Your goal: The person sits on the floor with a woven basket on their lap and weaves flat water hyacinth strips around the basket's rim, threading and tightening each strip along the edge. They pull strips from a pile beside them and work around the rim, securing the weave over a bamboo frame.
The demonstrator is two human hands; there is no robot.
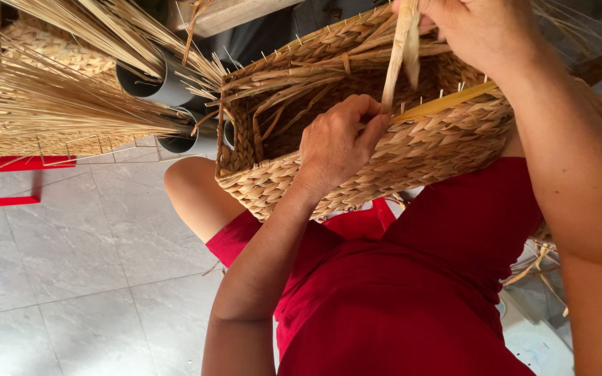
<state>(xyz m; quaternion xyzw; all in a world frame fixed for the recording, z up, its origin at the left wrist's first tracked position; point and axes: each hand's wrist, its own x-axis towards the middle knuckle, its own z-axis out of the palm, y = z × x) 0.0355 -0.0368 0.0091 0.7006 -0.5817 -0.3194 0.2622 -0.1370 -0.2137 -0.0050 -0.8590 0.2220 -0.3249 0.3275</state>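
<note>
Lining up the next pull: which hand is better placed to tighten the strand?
Right, probably. The right hand holds the strand above the basket; the left hand grips the basket's edge, steadying it.

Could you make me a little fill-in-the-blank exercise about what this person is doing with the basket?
1. The woven basket rests on the person's ____.
2. The right hand pulls up a pale ____.
3. The left hand presses on the basket's ____.
4. The floor is covered in grey ____.

Missing words: lap; strand; rim; tiles.
</note>
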